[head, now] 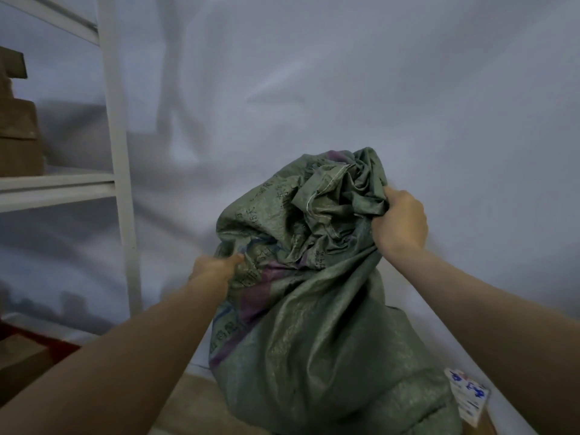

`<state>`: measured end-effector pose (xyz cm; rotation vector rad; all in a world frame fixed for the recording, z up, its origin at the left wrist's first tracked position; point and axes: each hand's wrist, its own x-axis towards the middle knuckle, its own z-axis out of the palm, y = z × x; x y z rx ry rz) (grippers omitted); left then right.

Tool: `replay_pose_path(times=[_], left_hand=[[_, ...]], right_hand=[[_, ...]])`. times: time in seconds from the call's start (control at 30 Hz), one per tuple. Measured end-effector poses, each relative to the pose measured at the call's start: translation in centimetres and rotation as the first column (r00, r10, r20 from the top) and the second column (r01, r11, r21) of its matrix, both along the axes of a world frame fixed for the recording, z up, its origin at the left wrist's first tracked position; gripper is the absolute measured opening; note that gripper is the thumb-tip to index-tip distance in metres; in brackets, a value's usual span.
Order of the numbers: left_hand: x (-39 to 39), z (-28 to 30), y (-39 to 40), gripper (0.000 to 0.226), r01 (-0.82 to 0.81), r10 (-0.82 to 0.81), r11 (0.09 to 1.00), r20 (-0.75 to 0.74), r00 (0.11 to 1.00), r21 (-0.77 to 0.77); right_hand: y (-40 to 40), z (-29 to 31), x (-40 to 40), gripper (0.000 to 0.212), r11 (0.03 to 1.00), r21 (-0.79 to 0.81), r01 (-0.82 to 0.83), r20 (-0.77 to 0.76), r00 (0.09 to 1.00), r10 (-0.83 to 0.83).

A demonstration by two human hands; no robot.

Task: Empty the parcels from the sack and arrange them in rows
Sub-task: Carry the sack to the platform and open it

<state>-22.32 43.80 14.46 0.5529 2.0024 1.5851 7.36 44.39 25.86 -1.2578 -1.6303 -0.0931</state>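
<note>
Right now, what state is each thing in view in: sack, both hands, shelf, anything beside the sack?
Sack: full, bulging, upright, mouth bunched shut.
Left hand: grips the sack's side fabric.
Right hand: clutches the bunched mouth.
Shelf: holds stacked cardboard boxes.
Parcel: white with blue print, beside the sack's base, partly hidden.
</note>
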Motion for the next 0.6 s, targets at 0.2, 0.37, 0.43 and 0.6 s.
replay_pose_path(times=[0.2, 0.37, 0.43, 0.6], left_hand=[[2.7, 2.3, -0.5, 0.047, 0.043, -0.065, 0.990, 0.164, 0.984, 0.138], [5.0, 8.2, 0.3, 0.037, 0.178, -0.203, 0.942, 0.059, 0.977, 0.286], [6.3, 13.1, 0.8, 0.037, 0.174, -0.210, 0.881, 0.035, 0.977, 0.441], [9.4, 16.8, 1.4, 0.006, 0.180, -0.152, 0.825, -0.096, 0.984, 0.536]], right_hand=[[0.4, -0.6, 0.6, 0.026, 0.997, -0.004, 0.081, 0.081, 0.993, -0.080], [0.4, 1.0, 0.6, 0.035, 0.988, 0.130, 0.080, 0.090, 0.992, -0.092], [0.5, 3.0, 0.5, 0.039, 0.971, 0.224, 0.081, 0.058, 0.994, -0.096], [0.2, 5.0, 0.8, 0.052, 0.957, 0.284, 0.067, -0.001, 0.998, -0.069]])
